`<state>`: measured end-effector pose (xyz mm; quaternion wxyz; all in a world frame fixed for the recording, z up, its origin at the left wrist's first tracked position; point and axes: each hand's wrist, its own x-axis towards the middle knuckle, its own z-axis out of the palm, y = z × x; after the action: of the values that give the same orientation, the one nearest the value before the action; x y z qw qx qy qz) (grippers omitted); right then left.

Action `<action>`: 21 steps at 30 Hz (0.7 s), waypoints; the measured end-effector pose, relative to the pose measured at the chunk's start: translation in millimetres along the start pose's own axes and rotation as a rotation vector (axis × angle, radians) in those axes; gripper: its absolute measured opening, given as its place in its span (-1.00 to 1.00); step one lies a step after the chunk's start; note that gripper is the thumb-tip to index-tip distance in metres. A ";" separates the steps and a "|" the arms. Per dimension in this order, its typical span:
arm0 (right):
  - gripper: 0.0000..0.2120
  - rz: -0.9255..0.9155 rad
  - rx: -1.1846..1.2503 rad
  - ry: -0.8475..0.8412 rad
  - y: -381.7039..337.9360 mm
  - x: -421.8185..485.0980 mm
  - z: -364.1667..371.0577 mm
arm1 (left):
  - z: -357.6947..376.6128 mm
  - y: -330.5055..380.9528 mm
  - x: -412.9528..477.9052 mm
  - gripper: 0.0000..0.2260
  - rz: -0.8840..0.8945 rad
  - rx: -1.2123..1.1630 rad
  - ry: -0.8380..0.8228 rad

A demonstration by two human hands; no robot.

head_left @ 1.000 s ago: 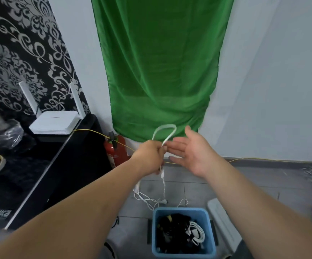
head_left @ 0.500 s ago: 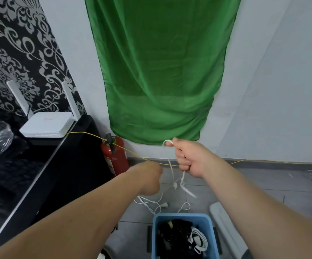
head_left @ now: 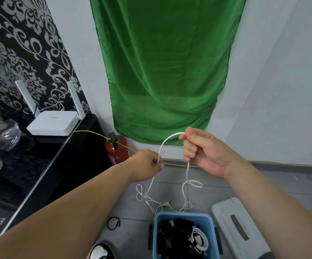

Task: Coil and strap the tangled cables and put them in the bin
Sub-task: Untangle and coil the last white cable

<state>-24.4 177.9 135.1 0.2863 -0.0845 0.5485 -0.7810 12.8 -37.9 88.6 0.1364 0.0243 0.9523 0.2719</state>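
White flat cable (head_left: 165, 144) is arching between my two hands. My right hand (head_left: 205, 156) is gripping its upper end in curled fingers, and my left hand (head_left: 145, 165), lower and to the left, is pinching the other strand. Both strands are hanging down to a loose tangle on the grey tiled floor (head_left: 244, 184), just beyond the blue plastic bin (head_left: 181, 215), which is holding coiled black and white cables (head_left: 177, 234). A thin yellow wire (head_left: 93, 133) is running behind my hands, past a red fire extinguisher (head_left: 117, 152), to a white two-antenna router (head_left: 53, 123) at far left.

text=KUKA | on=black cabinet (head_left: 73, 165), lower-left corner | router (head_left: 54, 124) red logo=too small to read
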 end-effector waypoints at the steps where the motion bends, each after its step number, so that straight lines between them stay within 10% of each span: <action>1: -0.77 -0.021 0.021 0.055 0.0 1.6 -0.8 | 0.9 -5.8 0.1 -0.76 -0.025 0.067 -0.044; 7: -0.69 -0.064 -0.697 0.763 26.2 17.2 -35.2 | -7.1 3.5 0.1 -0.74 -0.126 -0.342 0.084; 15: -0.67 0.206 -0.357 0.067 43.6 10.4 18.5 | -13.0 38.2 -7.8 -0.77 -0.210 -1.032 0.269; 21: -0.72 0.221 -0.431 0.059 40.7 9.9 18.6 | -18.3 32.9 -14.6 -0.68 -0.177 -0.692 0.387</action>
<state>-9.8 148.0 103.6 0.3293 -0.0605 0.7165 -0.6120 20.9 -20.9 124.3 -0.0222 -0.1570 0.8110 0.5631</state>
